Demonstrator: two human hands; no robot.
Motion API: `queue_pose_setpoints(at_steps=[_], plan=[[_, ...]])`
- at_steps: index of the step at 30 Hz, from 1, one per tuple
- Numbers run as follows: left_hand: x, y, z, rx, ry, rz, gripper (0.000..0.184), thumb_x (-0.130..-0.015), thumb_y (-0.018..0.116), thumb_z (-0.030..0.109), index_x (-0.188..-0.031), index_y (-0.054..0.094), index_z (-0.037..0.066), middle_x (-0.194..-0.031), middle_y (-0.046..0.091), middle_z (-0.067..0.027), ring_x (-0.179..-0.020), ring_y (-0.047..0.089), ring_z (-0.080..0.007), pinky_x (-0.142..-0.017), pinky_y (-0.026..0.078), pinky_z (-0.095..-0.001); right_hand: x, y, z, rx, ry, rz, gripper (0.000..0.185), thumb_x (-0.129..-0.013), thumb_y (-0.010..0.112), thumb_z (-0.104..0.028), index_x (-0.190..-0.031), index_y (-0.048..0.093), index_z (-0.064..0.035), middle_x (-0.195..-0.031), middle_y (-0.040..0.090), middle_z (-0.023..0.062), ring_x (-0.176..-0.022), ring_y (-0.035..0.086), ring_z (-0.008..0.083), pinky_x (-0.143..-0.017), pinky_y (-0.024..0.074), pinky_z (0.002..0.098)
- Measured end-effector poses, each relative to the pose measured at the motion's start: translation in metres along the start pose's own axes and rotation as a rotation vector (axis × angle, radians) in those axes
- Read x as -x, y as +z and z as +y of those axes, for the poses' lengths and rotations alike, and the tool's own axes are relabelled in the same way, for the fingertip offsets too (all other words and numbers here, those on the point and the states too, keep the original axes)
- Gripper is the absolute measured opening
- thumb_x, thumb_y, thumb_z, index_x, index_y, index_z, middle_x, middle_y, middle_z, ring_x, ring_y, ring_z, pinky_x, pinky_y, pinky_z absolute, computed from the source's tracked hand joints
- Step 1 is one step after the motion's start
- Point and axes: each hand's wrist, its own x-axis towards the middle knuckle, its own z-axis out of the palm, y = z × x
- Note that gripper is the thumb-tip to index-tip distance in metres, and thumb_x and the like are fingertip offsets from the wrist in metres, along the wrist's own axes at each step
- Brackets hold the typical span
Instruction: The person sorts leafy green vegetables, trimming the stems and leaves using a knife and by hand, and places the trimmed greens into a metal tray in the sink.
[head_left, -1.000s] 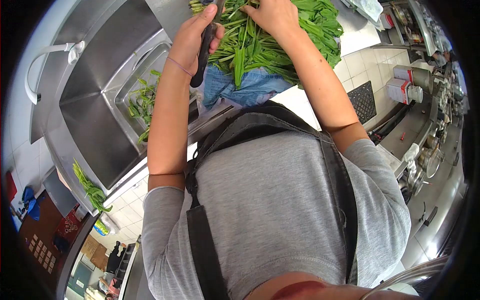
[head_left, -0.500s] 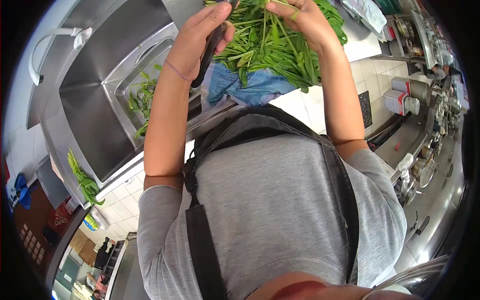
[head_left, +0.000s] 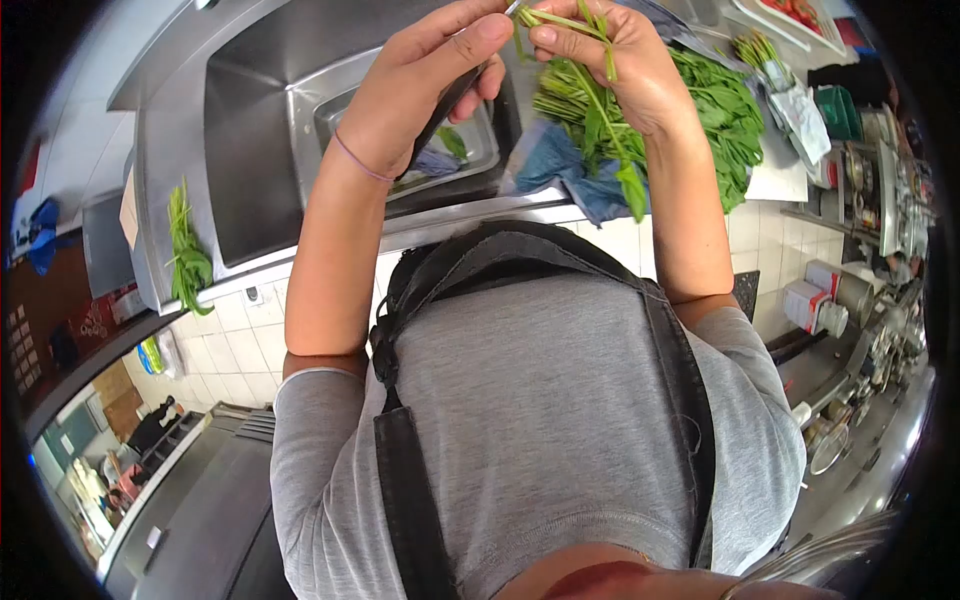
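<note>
Checking head view: L hand wrapped round dark-handled tool, top ctr; R hand pinching leafy stalk w/ thumb + fingers, just right of it. Stalk prob. light, bendy, maybe slick; leaf end soft, bruises easily, best held by stem. More greens upper right.

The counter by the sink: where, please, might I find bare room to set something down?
Free: the counter strip left of the sink, beyond the small bundle of greens. Crowded: the right side, where the leafy pile lies on blue sheeting, and before the sink, where the left hand grips a dark handle.
</note>
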Motion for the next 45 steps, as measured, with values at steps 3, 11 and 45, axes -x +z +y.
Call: queue_pose_setpoints(at_steps=[3,11,45], plan=[[0.018,-0.034,0.006,-0.024,0.022,0.022,0.050,-0.099,0.055,0.036,-0.135,0.053,0.002,-0.074,0.055,-0.0014,-0.063,0.045,-0.0045,-0.054,0.034,-0.0182,-0.016,0.028,0.003,-0.081,0.028,-0.111,0.018,-0.087,0.072,-0.008,-0.102,0.068,0.0015,-0.083,0.067,0.0023,-0.074,0.061,0.0090,-0.068,0.0493,0.0212],[0.055,-0.095,0.010,0.013,0.057,0.142,0.050,-0.097,0.060,0.032,-0.137,0.051,0.003,-0.074,0.054,-0.0018,-0.061,0.045,-0.0054,-0.054,0.034,-0.0188,-0.048,0.108,0.007,0.048,0.043,-0.098,0.016,-0.089,0.071,-0.010,-0.101,0.068,0.0000,-0.081,0.067,0.0020,-0.069,0.060,0.0082,-0.062,0.0483,0.0199],[0.068,-0.185,-0.055,-0.073,-0.163,0.391,0.059,-0.093,0.061,0.047,-0.134,0.052,0.005,-0.066,0.053,-0.0012,-0.052,0.043,-0.0061,-0.049,0.031,-0.0217,-0.091,0.117,0.083,-0.150,0.207,-0.234,0.028,-0.091,0.068,-0.026,-0.106,0.070,-0.0022,-0.061,0.051,-0.0062,-0.048,0.030,0.0011,-0.046,0.0169,0.0208]])
